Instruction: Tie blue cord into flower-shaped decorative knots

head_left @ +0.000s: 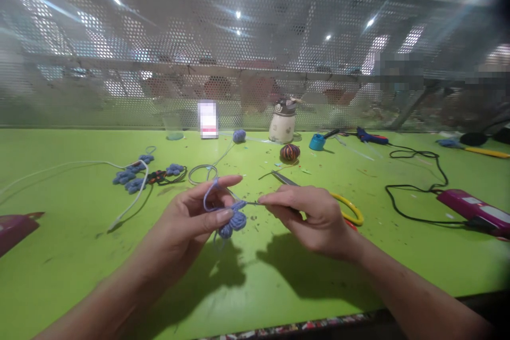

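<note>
Between thumb and fingers, my left hand [199, 218] pinches a small blue-purple crochet piece [238, 220] with rounded petals. Yarn of the same colour loops over its raised index finger. My right hand [311, 212] grips a thin crochet hook [252, 203], its tip at the upper edge of the crochet piece. Most of the hook's handle is hidden in my fingers. From the piece a strand runs back toward a blue-purple yarn ball [239, 136]. Scissors with a yellow and red handle [350, 207] lie on the table beneath my right hand, partly covered by it.
Several blue crochet flowers [135, 185] lie left, near a white cable [143, 170]. Behind my hands are a dark multicoloured yarn ball [289, 153], a lidded bottle [282, 122], a phone [208, 119] and a teal container [317, 142]. A magenta power strip [470, 208] and glue gun [371, 136] are right.
</note>
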The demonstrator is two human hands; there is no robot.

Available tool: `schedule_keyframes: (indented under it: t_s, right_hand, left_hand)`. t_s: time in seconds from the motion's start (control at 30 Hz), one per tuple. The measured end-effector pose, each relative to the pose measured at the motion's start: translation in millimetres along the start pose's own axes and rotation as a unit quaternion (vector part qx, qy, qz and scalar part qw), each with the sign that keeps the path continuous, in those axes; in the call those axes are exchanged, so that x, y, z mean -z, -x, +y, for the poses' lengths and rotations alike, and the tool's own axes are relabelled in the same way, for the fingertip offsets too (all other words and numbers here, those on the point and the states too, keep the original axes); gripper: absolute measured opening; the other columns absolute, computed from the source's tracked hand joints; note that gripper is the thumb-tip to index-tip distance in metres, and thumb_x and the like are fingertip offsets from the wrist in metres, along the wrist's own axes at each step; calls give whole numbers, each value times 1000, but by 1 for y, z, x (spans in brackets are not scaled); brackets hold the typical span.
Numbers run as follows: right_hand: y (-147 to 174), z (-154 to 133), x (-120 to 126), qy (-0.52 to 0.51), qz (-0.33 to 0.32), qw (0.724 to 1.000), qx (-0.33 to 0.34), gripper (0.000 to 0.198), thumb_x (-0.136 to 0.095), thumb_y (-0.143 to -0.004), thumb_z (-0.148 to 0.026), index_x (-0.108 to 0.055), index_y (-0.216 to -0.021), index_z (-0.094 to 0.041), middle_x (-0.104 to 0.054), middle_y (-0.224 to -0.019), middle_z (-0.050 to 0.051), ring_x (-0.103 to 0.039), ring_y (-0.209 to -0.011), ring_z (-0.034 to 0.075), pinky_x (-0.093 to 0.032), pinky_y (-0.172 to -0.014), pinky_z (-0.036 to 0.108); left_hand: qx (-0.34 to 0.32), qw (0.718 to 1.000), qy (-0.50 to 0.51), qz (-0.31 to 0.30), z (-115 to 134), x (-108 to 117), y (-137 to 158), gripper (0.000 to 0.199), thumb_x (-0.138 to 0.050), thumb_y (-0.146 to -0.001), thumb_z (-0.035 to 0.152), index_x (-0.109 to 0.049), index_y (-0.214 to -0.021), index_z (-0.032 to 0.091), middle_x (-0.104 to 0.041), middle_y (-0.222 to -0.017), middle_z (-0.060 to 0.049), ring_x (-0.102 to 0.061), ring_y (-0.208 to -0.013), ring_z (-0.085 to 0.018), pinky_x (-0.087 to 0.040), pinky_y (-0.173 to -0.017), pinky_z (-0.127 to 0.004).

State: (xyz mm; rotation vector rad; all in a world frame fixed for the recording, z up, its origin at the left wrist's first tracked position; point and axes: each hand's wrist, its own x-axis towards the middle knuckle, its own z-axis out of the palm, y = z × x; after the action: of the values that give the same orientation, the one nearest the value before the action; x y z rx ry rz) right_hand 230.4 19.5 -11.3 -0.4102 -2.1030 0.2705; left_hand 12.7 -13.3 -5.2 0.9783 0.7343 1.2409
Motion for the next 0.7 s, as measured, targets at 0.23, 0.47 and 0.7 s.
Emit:
schedule_keyframes:
  t_s: [0.23,0.47,0.7]
  right_hand:
    - [1,-4,2,-84,2,994,-67,19,-60,-87,-6,-73,-99,-11,-66,-70,4,-56,-60,10,-43,-53,23]
    - [7,-1,-10,-389,-24,859,-331,17,-71,-84,-30,-75,-93,-16,-57,-57,-2,-42,-45,6,-29,-39,19]
    - [8,-3,-20,-454,3,796,-401,18,-74,-82,-29,-74,-94,-16,-59,-60,-2,-43,-44,5,-28,-38,17]
  left_hand:
    - [3,1000,2,-12,-1,4,0,32,-82,-68,14,-79,-98,23,-67,-78,0,-59,-69,-8,-48,-63,-14]
    - [2,1000,-11,-29,-5,2,0,6,-81,-70,17,-75,-71,18,-64,-76,0,-56,-69,-8,-45,-63,-17]
    - [21,999,-36,-30,-7,1,-6,50,-83,-67,11,-66,-112,23,-65,-71,2,-58,-65,-11,-46,-62,-21]
